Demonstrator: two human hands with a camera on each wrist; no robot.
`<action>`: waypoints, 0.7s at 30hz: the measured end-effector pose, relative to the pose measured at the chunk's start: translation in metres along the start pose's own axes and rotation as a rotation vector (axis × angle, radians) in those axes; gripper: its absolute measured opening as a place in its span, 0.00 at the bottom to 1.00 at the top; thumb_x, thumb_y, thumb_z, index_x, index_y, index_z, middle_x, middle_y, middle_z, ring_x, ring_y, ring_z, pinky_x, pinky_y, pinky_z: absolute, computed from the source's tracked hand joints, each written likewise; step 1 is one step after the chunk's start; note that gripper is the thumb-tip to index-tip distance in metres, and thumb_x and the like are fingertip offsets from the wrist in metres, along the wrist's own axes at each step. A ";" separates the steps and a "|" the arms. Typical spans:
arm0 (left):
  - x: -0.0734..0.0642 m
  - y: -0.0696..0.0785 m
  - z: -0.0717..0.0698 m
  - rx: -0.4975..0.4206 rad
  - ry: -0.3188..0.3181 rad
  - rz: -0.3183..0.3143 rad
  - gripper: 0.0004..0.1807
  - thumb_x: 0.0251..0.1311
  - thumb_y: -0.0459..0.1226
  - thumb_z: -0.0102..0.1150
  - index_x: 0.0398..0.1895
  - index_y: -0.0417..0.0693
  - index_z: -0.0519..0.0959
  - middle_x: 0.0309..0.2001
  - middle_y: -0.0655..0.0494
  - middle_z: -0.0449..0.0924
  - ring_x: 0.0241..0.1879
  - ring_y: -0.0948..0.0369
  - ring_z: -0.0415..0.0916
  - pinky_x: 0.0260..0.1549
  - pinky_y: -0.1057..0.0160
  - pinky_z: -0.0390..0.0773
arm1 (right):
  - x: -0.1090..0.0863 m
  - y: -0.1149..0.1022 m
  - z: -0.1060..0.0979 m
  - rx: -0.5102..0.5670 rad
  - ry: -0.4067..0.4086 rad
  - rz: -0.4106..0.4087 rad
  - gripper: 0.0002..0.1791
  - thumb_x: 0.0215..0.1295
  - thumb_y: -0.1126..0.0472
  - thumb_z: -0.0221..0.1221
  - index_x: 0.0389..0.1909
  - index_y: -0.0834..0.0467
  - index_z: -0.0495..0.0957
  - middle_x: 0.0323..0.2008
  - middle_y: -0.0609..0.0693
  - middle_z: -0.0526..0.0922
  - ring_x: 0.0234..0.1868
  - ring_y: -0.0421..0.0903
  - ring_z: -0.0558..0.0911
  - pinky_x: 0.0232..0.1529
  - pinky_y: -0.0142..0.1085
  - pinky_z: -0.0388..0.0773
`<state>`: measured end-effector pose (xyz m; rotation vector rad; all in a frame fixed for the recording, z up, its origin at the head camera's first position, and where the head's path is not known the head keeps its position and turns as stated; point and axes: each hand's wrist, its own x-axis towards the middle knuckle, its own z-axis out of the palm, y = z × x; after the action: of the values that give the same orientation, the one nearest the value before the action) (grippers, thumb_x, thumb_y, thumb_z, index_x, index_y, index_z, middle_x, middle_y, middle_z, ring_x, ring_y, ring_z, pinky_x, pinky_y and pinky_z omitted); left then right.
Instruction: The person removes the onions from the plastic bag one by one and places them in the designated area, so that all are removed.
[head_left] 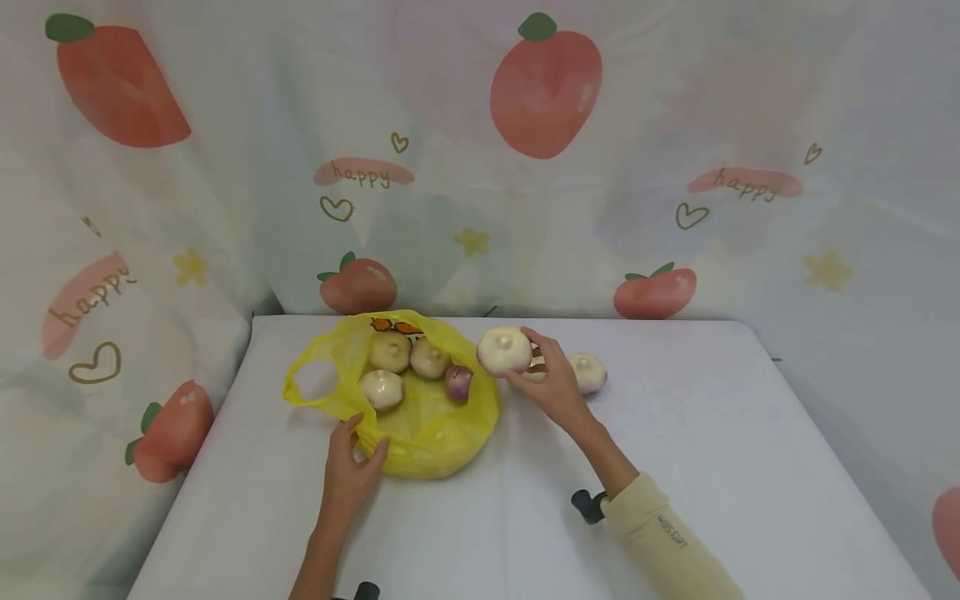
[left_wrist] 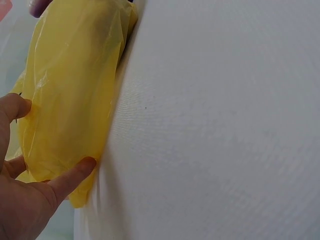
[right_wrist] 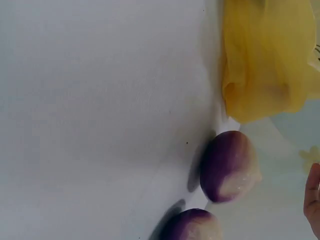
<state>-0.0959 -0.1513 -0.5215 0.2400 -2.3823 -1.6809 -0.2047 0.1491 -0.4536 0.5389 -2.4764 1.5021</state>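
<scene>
A yellow plastic bag [head_left: 427,458] lies on the table with its mouth open and several white-and-purple turnips [head_left: 390,352] inside. At its near left side rests my left hand [head_left: 348,471], thumb and fingers spread apart against the plastic; in the left wrist view the thumb [left_wrist: 80,172] touches the bag low down. My right hand [head_left: 553,382] holds a turnip [head_left: 504,351], pale side up, between thumb and fingers just above the bag's right edge. Another turnip [head_left: 588,372] sits behind that hand. Two turnips on the table show in the right wrist view, the nearer-to-bag turnip [right_wrist: 230,167] being larger in view.
The white table [head_left: 712,450] stretches around the bag on all sides. Behind it hangs a printed cloth [head_left: 450,75] with fruit and hearts. A loop handle [head_left: 296,371] of the bag sticks out to the left.
</scene>
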 end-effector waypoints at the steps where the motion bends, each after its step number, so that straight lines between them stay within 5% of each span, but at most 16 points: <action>1: 0.000 0.000 0.000 0.001 -0.001 -0.003 0.31 0.58 0.33 0.62 0.62 0.33 0.61 0.65 0.37 0.53 0.65 0.47 0.55 0.57 0.50 0.68 | 0.000 0.001 -0.003 -0.003 0.006 0.010 0.40 0.53 0.57 0.69 0.66 0.58 0.63 0.56 0.55 0.68 0.47 0.49 0.71 0.45 0.43 0.78; 15: 0.000 0.001 -0.001 0.009 0.009 0.023 0.30 0.58 0.32 0.62 0.61 0.32 0.62 0.64 0.36 0.55 0.64 0.47 0.55 0.58 0.49 0.66 | 0.000 0.023 -0.042 -0.071 0.089 0.113 0.39 0.54 0.55 0.68 0.65 0.63 0.63 0.56 0.59 0.69 0.49 0.52 0.72 0.44 0.49 0.77; 21: -0.001 0.002 -0.001 0.019 0.007 0.072 0.30 0.58 0.32 0.61 0.60 0.29 0.62 0.62 0.34 0.57 0.63 0.44 0.57 0.59 0.45 0.63 | -0.003 0.039 -0.060 -0.105 0.121 0.157 0.41 0.55 0.52 0.67 0.66 0.64 0.62 0.57 0.60 0.69 0.52 0.53 0.72 0.45 0.43 0.76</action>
<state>-0.0947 -0.1517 -0.5193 0.1611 -2.3731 -1.6236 -0.2189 0.2192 -0.4585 0.2335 -2.5355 1.4023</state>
